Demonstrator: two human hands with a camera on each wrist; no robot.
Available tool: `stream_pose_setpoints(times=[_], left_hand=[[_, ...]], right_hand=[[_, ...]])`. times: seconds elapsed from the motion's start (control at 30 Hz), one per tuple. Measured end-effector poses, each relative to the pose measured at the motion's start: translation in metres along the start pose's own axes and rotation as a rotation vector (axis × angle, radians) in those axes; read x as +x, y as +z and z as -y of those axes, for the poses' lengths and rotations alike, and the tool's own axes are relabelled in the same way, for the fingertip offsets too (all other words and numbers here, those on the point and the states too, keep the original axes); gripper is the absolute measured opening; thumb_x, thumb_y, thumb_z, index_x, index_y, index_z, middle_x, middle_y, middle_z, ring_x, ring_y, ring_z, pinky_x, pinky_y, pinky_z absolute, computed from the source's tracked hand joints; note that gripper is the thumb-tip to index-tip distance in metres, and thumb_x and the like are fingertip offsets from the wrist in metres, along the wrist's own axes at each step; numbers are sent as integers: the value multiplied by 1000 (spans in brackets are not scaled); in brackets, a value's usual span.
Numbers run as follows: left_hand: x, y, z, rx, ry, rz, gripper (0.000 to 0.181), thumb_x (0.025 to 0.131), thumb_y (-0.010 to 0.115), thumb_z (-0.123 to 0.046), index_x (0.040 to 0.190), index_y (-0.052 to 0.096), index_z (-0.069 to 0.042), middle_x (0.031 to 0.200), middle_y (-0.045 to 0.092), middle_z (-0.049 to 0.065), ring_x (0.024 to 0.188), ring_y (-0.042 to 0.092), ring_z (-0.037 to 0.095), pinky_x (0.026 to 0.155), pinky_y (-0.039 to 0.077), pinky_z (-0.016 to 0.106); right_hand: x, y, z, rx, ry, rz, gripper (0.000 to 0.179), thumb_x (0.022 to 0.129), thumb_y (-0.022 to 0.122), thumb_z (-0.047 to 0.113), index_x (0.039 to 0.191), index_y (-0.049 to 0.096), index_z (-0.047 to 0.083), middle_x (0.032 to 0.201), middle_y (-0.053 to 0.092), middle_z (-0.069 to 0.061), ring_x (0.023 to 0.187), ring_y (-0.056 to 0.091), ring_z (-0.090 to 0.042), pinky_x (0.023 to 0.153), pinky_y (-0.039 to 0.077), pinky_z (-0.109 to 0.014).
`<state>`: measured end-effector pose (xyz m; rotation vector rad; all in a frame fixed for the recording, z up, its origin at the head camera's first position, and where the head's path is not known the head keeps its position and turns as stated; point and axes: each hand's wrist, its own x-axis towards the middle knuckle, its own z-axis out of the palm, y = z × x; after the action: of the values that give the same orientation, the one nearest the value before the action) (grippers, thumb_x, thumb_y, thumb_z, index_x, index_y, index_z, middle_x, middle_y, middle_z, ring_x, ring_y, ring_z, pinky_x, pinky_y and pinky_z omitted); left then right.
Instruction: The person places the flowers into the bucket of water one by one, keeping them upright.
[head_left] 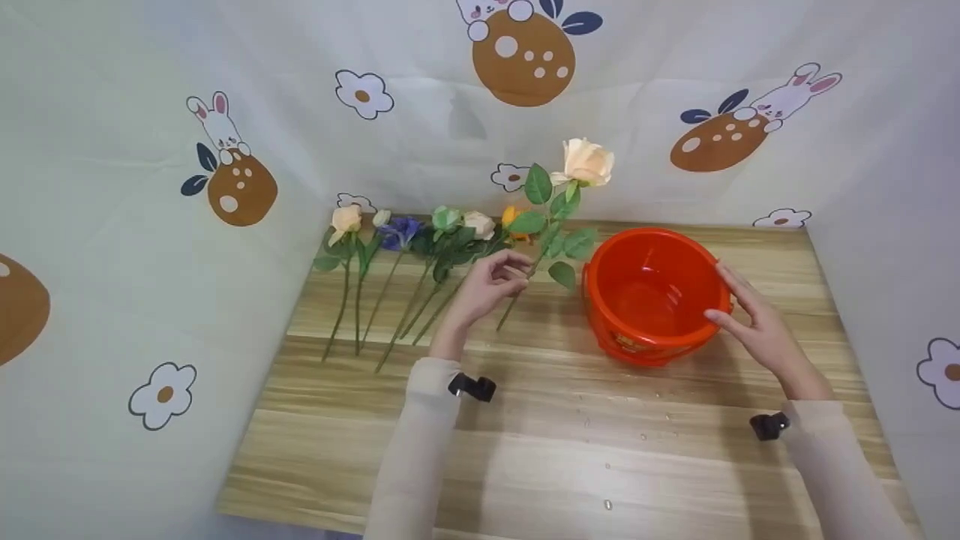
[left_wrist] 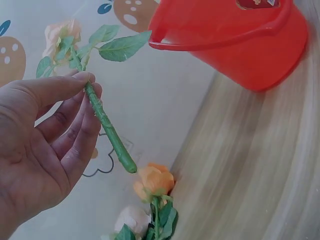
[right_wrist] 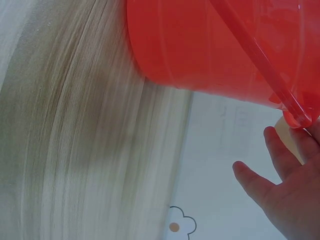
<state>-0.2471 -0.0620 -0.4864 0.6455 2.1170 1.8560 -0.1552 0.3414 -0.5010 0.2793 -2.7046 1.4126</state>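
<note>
My left hand (head_left: 491, 283) pinches the green stem of a peach rose (head_left: 587, 162) between thumb and fingers. The rose is held tilted, its bloom up and to the right, just left of a red bucket (left_wrist: 245, 55). In the left wrist view the stem's cut end points down, past the left hand (left_wrist: 55, 135). My right hand (head_left: 754, 326) holds the bucket's right rim, thumb over the edge and fingers outside. The right wrist view shows the fingers of that hand (right_wrist: 290, 185) spread beside the handle joint, with the thumb hidden.
Several flowers lie in a row at the back left: a peach rose (head_left: 346, 220), a purple flower (head_left: 399, 233), a green one (head_left: 446, 218), a pale rose (head_left: 478, 225) and an orange one (head_left: 514, 219). Drops dot the wooden table (head_left: 555, 450). Patterned cloth (head_left: 420, 150) encloses it.
</note>
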Motion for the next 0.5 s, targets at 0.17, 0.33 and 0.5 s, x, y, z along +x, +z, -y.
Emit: stream_pose_setpoints(times=[0.17, 0.33, 0.5], left_hand=[[9, 3, -9, 17, 19, -2, 28, 86, 63, 3, 114, 59, 7, 104, 62, 20, 88, 63, 32, 76, 56, 36], [17, 9, -21, 31, 36, 10, 28, 86, 63, 3, 114, 59, 6, 105, 62, 17, 88, 64, 27, 75, 56, 30], [24, 18, -35, 68, 93, 10, 27, 86, 64, 3, 112, 59, 8, 105, 62, 20, 89, 63, 31, 76, 55, 34]], right_hand=[[0, 0, -1, -24, -18, -11, 67, 87, 67, 9, 146, 35, 10, 151, 30, -18, 140, 23, -33, 108, 28, -18], [0, 0, -2, -31, -13, -9, 67, 87, 67, 11, 146, 34, 11, 152, 29, -15, 139, 23, -34, 102, 26, -7], [-1, 1, -1, -31, 9, -6, 67, 88, 66, 12, 146, 34, 12, 153, 28, -13, 140, 22, -34, 108, 28, -18]])
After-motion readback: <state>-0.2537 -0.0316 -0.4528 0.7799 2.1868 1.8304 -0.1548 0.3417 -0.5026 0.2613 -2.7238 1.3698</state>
